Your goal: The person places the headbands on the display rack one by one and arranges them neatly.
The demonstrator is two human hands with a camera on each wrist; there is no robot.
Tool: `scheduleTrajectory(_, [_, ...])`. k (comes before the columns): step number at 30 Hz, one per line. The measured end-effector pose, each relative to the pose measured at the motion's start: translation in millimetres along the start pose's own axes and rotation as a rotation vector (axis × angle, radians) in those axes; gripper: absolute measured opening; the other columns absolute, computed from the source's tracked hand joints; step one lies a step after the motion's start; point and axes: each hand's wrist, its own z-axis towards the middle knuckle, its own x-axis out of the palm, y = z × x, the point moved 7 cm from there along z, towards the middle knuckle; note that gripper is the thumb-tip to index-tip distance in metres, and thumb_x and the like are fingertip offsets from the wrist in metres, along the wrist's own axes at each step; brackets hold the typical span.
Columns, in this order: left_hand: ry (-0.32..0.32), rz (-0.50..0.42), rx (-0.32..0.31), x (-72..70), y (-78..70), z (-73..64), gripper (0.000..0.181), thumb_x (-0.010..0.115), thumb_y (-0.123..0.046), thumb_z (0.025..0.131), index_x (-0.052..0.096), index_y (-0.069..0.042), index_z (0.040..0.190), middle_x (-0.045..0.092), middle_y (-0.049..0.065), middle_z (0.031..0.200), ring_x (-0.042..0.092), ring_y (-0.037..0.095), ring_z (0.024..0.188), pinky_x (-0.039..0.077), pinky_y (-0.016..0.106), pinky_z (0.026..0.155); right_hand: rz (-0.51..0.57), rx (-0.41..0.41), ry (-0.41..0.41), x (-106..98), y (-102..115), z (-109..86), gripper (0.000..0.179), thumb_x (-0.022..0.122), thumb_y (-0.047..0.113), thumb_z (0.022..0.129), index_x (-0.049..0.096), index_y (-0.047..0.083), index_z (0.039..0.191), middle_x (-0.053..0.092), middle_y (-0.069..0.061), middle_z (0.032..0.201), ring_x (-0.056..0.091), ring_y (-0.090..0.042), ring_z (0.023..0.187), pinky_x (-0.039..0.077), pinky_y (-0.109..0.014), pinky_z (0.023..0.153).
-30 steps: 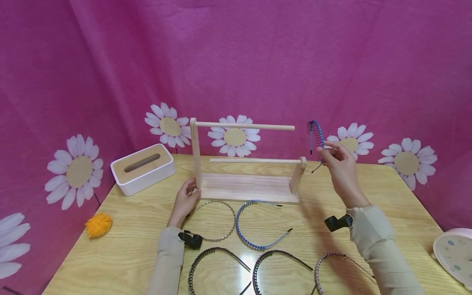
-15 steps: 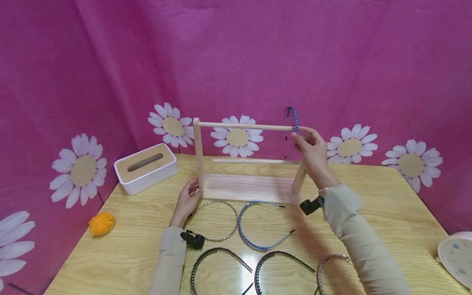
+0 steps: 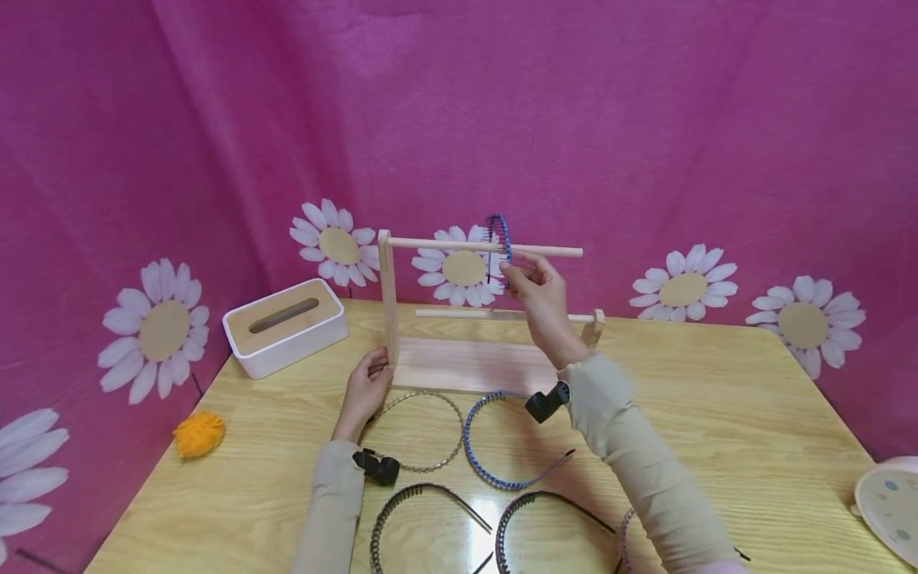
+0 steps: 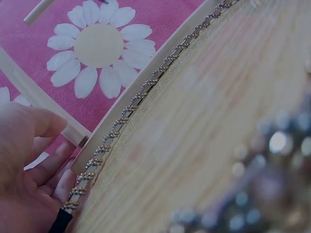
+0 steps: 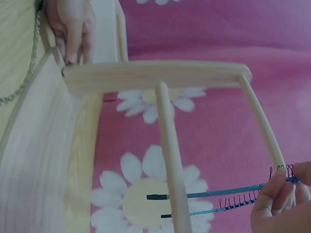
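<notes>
A light wooden stand (image 3: 466, 363) with two horizontal rods is at the back of the table. My left hand (image 3: 364, 395) grips its lower left corner, where post and base meet. A beaded gold headband (image 4: 125, 119) lies by that hand. With thumb and fingers, my right hand (image 3: 548, 307) pinches a toothed blue headband (image 3: 508, 233). This headband arches over the upper rod (image 3: 430, 243), about two thirds along from the post; its dark tips (image 5: 156, 197) hang below. Another blue headband (image 3: 468, 438) rests on the table before the stand, partly covered by the right wrist camera.
Two dark toothed headbands (image 3: 376, 530) lie at the front; a pinkish one (image 3: 625, 534) is mostly under the right sleeve. A white tissue box (image 3: 301, 348) and an orange fluffy ball (image 3: 199, 434) are to the left. A round pale object (image 3: 892, 502) sits at the right edge.
From right of the stand, my right hand has moved left, bringing the blue headband over the upper rod's free end and along it. My left hand keeps its hold on the corner.
</notes>
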Motion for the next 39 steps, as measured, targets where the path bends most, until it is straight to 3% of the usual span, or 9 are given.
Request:
scheduleTrajectory(7, [-0.061,0.026,-0.012,-5.7,-0.3,-0.5,0.037,0.053,-0.005,0.095,0.053,0.01,0.129,0.059,0.029,0.12,0.056,0.036,0.111,0.047,0.037,0.098,0.021,-0.025,0.066,41.3,-9.8,-6.1,0.028,0.062,0.003,0.092,0.059,-0.002,0.119,0.06,0.011,0.071,0.057,0.0,0.064,0.052,-0.015,0.063])
scheduleTrajectory(13, [-0.106,0.05,-0.034,-5.7,-0.3,-2.8,0.037,0.057,-0.006,0.092,0.056,0.009,0.125,0.062,0.027,0.114,0.058,0.034,0.106,0.046,0.03,0.091,0.024,0.002,0.126,75.8,-16.7,-11.9,0.031,0.062,0.004,0.093,0.059,-0.003,0.123,0.058,0.009,0.077,0.055,-0.003,0.065,0.054,-0.018,0.069])
scheduleTrajectory(20, [-0.148,0.074,-0.027,-2.2,-0.8,-2.5,0.035,0.059,-0.008,0.091,0.059,0.009,0.121,0.064,0.026,0.11,0.06,0.034,0.104,0.05,0.035,0.092,0.082,-0.002,0.157,103.7,-17.4,-13.6,0.029,0.06,0.001,0.093,0.058,-0.003,0.122,0.056,0.008,0.077,0.053,-0.003,0.063,0.054,-0.017,0.067])
scheduleTrajectory(28, [-0.179,0.103,-0.029,1.2,-2.9,-2.6,0.035,0.061,-0.01,0.089,0.061,0.007,0.12,0.065,0.025,0.109,0.063,0.035,0.102,0.049,0.04,0.092,0.11,0.041,0.175,120.5,-20.4,-15.5,0.028,0.061,0.003,0.093,0.059,-0.002,0.12,0.06,0.007,0.078,0.055,-0.005,0.063,0.057,-0.025,0.072])
scheduleTrajectory(34, [-0.188,0.095,-0.025,1.9,-5.7,-3.6,0.038,0.064,-0.011,0.087,0.061,0.004,0.121,0.066,0.024,0.111,0.061,0.034,0.103,0.047,0.038,0.092,0.125,0.12,0.187,125.4,-30.5,-17.7,0.03,0.06,0.002,0.093,0.057,-0.002,0.123,0.06,0.004,0.082,0.055,-0.005,0.065,0.057,-0.024,0.073])
scheduleTrajectory(39, [-0.214,0.092,-0.015,0.6,-7.9,-5.2,0.037,0.066,-0.012,0.086,0.062,0.004,0.12,0.067,0.025,0.109,0.062,0.034,0.101,0.047,0.038,0.09,0.098,0.137,0.22,125.7,-34.8,-22.3,0.03,0.06,0.005,0.094,0.057,-0.001,0.123,0.058,0.005,0.08,0.053,-0.005,0.068,0.055,-0.022,0.074])
